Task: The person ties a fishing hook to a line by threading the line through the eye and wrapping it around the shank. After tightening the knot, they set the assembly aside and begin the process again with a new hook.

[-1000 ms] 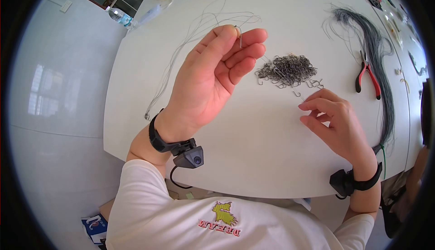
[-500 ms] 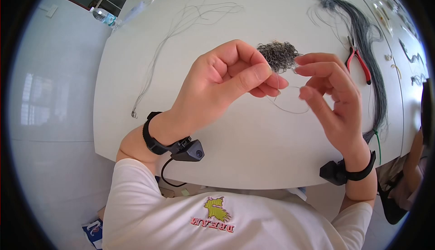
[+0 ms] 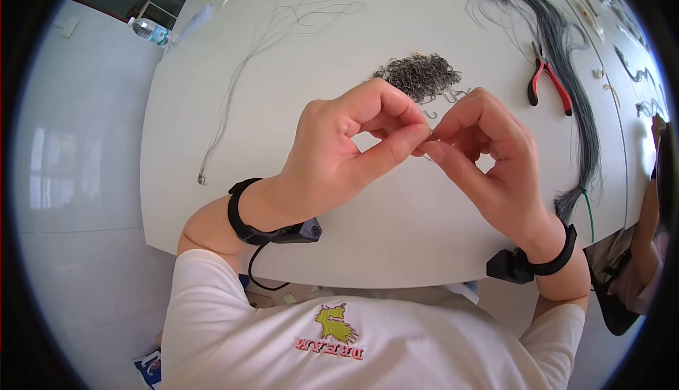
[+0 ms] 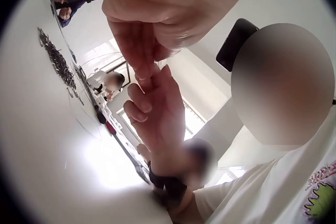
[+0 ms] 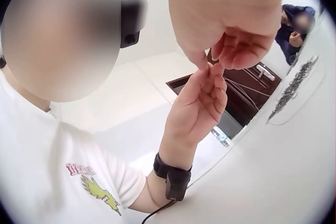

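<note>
Above the table, both hands meet fingertip to fingertip in the head view. My left hand (image 3: 339, 142) pinches a small fish hook between thumb and forefinger, the hook now mostly hidden by the fingertips. My right hand (image 3: 498, 153) pinches thin fishing line right against it, thumb and forefinger bent together. A short bit of the line (image 3: 428, 157) shows under the fingertips. Just beyond the hands lies a heap of dark fish hooks (image 3: 421, 75), with a loose hook (image 3: 430, 114) at its near side.
Red-handled pliers (image 3: 548, 82) lie on the right beside a long bundle of grey line (image 3: 576, 100), tied with a green strip (image 3: 588, 213). On the left, several strands (image 3: 230, 96) run to a small hook cluster (image 3: 202, 178). A water bottle (image 3: 150, 31) is at the far left.
My left hand came down from a raised position with the hook. My right hand moved from beside the heap to meet it, and the line loop between them is drawn in.
</note>
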The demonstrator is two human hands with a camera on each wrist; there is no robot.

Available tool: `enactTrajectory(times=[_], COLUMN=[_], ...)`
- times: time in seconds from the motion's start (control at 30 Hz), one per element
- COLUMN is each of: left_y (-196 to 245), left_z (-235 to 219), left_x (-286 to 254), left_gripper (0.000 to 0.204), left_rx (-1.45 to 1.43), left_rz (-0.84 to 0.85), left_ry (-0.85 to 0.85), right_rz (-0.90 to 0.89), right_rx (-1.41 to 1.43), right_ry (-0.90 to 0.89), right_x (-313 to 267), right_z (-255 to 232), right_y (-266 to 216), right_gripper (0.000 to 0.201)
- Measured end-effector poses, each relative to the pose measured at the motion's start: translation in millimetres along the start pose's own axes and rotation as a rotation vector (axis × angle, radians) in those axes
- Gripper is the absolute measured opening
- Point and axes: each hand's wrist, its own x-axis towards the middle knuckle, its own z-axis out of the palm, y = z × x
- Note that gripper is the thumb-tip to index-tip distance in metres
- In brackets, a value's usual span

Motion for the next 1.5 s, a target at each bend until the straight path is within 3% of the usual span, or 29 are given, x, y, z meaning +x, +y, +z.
enactTrajectory(times=[0.13,0.2,0.43,0.6,0.67,0.73,0.87,0.93,1.03,1.07,1.13,1.17,1.2,1.27,1.4,1.47,1.5], left_y=[-5.9,-6.4,-4.5,-3.8,-1.8,-3.4,-5.5,-9.1,-16.6,-18.8,-22.1,-23.7,-25.3,-28.6,-34.1,-35.5,-35.8], left_z=[0.0,0.0,1.7,2.7,4.0,1.4,-1.8,-5.0,-9.3,-10.5,-12.2,-12.6,-12.5,-12.1,-12.5,-13.4,-13.7], left_x=[-0.7,-0.7,-2.3,-2.6,-1.8,-1.0,3.7,7.1,11.6,12.6,14.2,14.7,14.8,15.6,18.4,18.9,19.1], left_gripper=[0.005,0.006,0.008,0.007,0.005,0.003,0.003,0.005,0.01,0.012,0.013,0.013,0.013,0.014,0.014,0.014,0.014], left_rx=[-0.003,0.0,-0.08,-0.08,-0.164,-0.183,-0.224,-0.231,-0.271,-0.298,-0.308,-0.318,-0.317,-0.32,-0.3,-0.289,-0.289], left_rz=[0.035,0.049,0.044,0.075,-0.025,-0.016,-0.02,-0.03,-0.062,-0.082,-0.096,-0.111,-0.112,-0.122,-0.13,-0.134,-0.135], left_ry=[-0.019,-0.019,-0.033,-0.034,0.063,0.072,0.11,0.125,0.139,0.14,0.137,0.133,0.131,0.134,0.144,0.144,0.143], right_rz=[-0.029,-0.019,0.01,0.146,0.16,0.172,0.12,0.006,-0.141,-0.086,-0.139,-0.141,-0.141,-0.279,-0.221,-0.252,-0.236], right_rx=[-0.017,0.101,0.326,0.513,0.534,0.556,0.561,0.679,0.658,0.835,1.054,1.131,1.133,1.242,1.247,1.274,1.28], right_ry=[-0.027,-0.153,-0.19,-0.194,-0.17,-0.144,-0.096,-0.164,-0.18,-0.132,-0.165,-0.046,-0.043,-0.415,-0.138,-0.09,0.044], right_x=[1.6,2.5,2.1,1.2,0.6,3.3,7.6,11.4,17.4,14.4,24.1,19.4,25.0,38.2,21.9,19.2,14.7], right_z=[-5.2,-10.4,-12.7,-13.1,-14.4,-18.4,-39.8,-64.3,-104.0,-110.9,-134.2,-133.4,-145.1,-181.3,-201.1,-202.6,-199.0], right_y=[-1.3,-1.5,-0.7,-6.1,-11.0,-15.2,-13.3,-9.0,1.6,-1.4,-2.1,-12.1,-4.0,22.9,7.7,4.0,-1.6], right_gripper=[0.009,0.009,0.008,0.009,0.012,0.015,0.024,0.013,0.015,0.013,0.011,0.008,0.008,0.009,0.013,0.014,0.013])
